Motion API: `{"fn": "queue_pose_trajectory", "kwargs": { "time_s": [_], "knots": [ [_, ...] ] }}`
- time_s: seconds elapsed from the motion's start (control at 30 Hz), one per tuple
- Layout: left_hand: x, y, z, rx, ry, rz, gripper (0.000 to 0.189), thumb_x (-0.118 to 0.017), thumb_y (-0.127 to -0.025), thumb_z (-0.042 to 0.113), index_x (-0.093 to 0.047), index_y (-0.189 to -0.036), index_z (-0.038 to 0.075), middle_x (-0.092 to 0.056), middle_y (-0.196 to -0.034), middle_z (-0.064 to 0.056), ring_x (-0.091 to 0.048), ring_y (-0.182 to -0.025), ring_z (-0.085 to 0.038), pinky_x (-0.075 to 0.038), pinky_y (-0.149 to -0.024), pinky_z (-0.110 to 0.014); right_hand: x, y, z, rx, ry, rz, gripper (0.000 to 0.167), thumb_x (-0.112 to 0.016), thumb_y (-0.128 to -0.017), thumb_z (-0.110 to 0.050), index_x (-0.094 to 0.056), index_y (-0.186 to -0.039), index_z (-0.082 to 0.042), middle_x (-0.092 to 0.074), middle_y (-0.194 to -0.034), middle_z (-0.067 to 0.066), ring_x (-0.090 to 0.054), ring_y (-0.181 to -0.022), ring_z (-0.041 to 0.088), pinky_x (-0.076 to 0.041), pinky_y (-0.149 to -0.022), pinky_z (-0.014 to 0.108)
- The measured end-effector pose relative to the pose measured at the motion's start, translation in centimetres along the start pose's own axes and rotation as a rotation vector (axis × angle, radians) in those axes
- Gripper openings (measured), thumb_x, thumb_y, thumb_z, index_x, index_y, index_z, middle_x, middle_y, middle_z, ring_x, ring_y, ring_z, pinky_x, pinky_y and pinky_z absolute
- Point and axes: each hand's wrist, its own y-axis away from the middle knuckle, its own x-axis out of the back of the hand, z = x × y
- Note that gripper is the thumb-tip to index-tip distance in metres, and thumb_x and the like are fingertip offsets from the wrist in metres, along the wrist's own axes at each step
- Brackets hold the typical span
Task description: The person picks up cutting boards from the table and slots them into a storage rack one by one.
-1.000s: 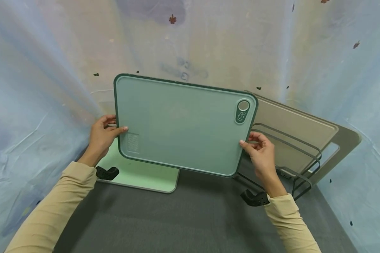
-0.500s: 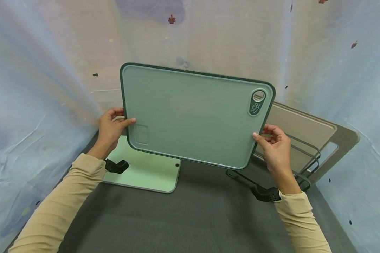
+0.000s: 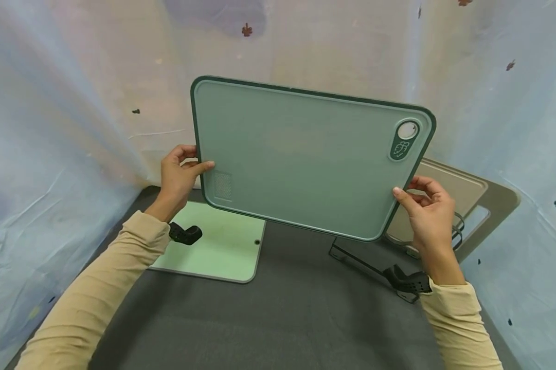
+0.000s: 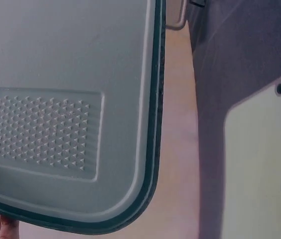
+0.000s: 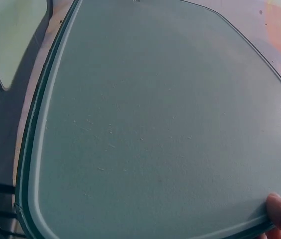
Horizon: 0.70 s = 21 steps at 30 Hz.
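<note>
Above the dark grey table (image 3: pixel 282 313), a teal cutting board (image 3: pixel 305 159) is up in mid-air, held by its two short edges and sloping down a bit toward the right. Left hand (image 3: pixel 179 174) pinches one edge, thumb on the face and fingers round the back; right hand (image 3: pixel 429 216) does the same on the other side — so both are gripping, neither is loose. I'd call this the carrying stage, board not set down anywhere yet. Lower left there's a pale green board (image 3: pixel 213 249) on the table, and a dark wire rack (image 3: pixel 361 260) sits to the right with a beige board (image 3: pixel 465 186) standing by it; can't tell how that one's supported. My take: the next move calls for an even pinch on both sides — plus some care around the rack.
</note>
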Motion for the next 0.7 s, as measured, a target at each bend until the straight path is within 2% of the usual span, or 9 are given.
{"fn": "queue_pose_trajectory", "kwargs": {
  "time_s": [0.2, 0.3, 0.47, 0.7],
  "knots": [
    [-1.5, -0.4, 0.4, 0.015, -0.095, -0.042, 0.032, -0.078, -0.081, 0.001, -0.061, -0.108, 0.005, -0.056, -0.103, -0.001, -0.059, -0.081, -0.013, -0.048, -0.073, -0.025, 1.3, -0.4, -0.8, -0.004, -0.046, 0.032, 0.024, -0.072, -0.079, 0.015, -0.068, -0.098, 0.002, -0.057, -0.094, 0.009, -0.06, -0.069, 0.014, -0.051, -0.063, 0.017],
    [-2.4, -0.6, 0.5, 0.027, -0.105, -0.053, 0.034, -0.077, -0.082, 0.002, -0.059, -0.111, 0.002, -0.055, -0.103, -0.003, -0.06, -0.082, -0.013, -0.048, -0.073, -0.025, 2.0, -0.6, -1.2, -0.008, -0.064, 0.049, 0.025, -0.073, -0.077, 0.016, -0.068, -0.098, 0.002, -0.058, -0.093, 0.009, -0.061, -0.068, 0.013, -0.051, -0.061, 0.017],
    [-4.3, -1.0, 0.7, 0.029, -0.092, -0.073, 0.04, -0.077, -0.082, 0.001, -0.057, -0.117, -0.003, -0.055, -0.102, -0.005, -0.06, -0.083, -0.015, -0.049, -0.082, -0.03, 3.3, -0.7, -1.7, 0.012, -0.047, 0.089, 0.025, -0.073, -0.077, 0.016, -0.069, -0.098, 0.003, -0.06, -0.093, 0.009, -0.062, -0.068, 0.013, -0.05, -0.061, 0.016],
    [-7.2, -1.6, 0.7, 0.021, -0.045, -0.068, 0.043, -0.077, -0.081, -0.003, -0.058, -0.119, -0.004, -0.055, -0.099, -0.004, -0.06, -0.083, -0.017, -0.05, -0.081, -0.031, 4.9, -1.1, -2.4, 0.039, -0.056, 0.156, 0.025, -0.073, -0.076, 0.017, -0.069, -0.096, 0.002, -0.06, -0.093, 0.008, -0.06, -0.069, 0.013, -0.049, -0.058, 0.015]
  ]
}}
